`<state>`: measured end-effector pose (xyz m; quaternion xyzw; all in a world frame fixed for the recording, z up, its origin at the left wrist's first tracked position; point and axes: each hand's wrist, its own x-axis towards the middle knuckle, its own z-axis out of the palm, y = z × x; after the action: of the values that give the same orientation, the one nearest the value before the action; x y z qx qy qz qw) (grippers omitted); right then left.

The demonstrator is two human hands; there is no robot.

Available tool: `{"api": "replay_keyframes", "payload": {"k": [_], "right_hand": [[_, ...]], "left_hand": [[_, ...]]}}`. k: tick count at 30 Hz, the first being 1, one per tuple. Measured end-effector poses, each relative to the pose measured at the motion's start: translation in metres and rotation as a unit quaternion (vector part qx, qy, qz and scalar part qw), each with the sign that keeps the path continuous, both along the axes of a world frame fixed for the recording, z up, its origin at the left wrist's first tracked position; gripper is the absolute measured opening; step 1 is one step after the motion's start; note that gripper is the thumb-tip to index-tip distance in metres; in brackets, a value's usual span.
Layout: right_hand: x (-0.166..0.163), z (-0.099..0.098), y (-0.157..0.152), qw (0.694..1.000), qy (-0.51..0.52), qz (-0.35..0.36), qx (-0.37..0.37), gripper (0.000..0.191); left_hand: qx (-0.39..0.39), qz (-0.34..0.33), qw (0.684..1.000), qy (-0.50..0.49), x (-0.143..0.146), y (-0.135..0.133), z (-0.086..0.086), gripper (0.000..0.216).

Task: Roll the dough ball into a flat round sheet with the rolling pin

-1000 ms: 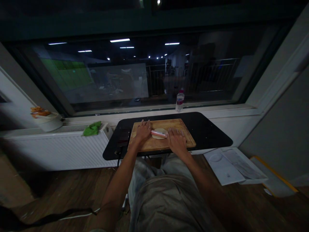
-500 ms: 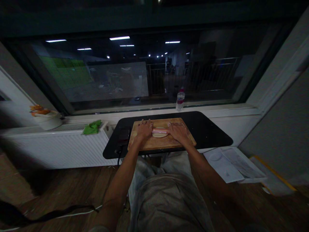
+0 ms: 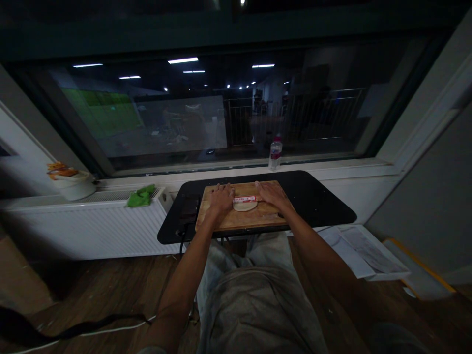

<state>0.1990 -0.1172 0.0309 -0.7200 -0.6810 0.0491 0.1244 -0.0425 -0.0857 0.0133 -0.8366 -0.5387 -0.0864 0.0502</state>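
Observation:
A wooden cutting board point(image 3: 239, 221) lies on a small black table point(image 3: 317, 199). On the board rests a pale flat round of dough point(image 3: 245, 206). Across its far half lies a pink-red roller point(image 3: 245, 199). My left hand point(image 3: 220, 196) presses flat on the roller's left end. On the roller's right end lies my right hand point(image 3: 271, 192), palm down with the fingers stretched out. Both forearms reach from my lap to the board.
A plastic water bottle point(image 3: 275, 153) stands on the windowsill behind the table. Left of the table, a white radiator point(image 3: 81, 226) carries a green cloth point(image 3: 140, 195) and a white bowl point(image 3: 75, 184). Papers point(image 3: 363, 253) lie on the wooden floor at right.
Both hands and the roller have moved away from me, from the dough's near side to its far half. The right hand travelled farthest.

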Motion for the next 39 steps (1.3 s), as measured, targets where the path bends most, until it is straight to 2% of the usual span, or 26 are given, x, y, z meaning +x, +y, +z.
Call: {"api": "replay_keyframes", "payload": {"k": [9, 14, 16, 23, 30, 39], "right_hand": [[0.003, 0.007, 0.024, 0.998, -0.063, 0.020, -0.023, 0.077], [0.006, 0.001, 0.033, 0.995, -0.088, 0.030, -0.028, 0.055], [0.008, -0.004, 0.035, 0.994, -0.100, 0.033, -0.018, 0.052], [0.011, -0.008, 0.038, 0.995, -0.089, 0.021, -0.027, 0.053], [0.011, -0.003, 0.040, 0.996, -0.076, 0.010, -0.037, 0.053], [0.007, 0.004, 0.039, 0.997, -0.063, -0.014, -0.042, 0.052]], "left_hand": [[0.004, 0.007, 1.000, -0.010, 0.002, -0.003, 0.004, 0.054], [0.006, 0.028, 0.999, -0.028, 0.004, 0.001, 0.000, 0.057], [-0.001, 0.028, 0.999, -0.021, 0.004, 0.001, 0.001, 0.056], [-0.016, -0.003, 1.000, 0.021, 0.002, -0.001, 0.002, 0.051], [-0.025, 0.013, 0.999, 0.016, 0.004, -0.002, 0.007, 0.052], [-0.008, -0.001, 0.999, 0.037, 0.004, 0.004, 0.005, 0.047]]}}
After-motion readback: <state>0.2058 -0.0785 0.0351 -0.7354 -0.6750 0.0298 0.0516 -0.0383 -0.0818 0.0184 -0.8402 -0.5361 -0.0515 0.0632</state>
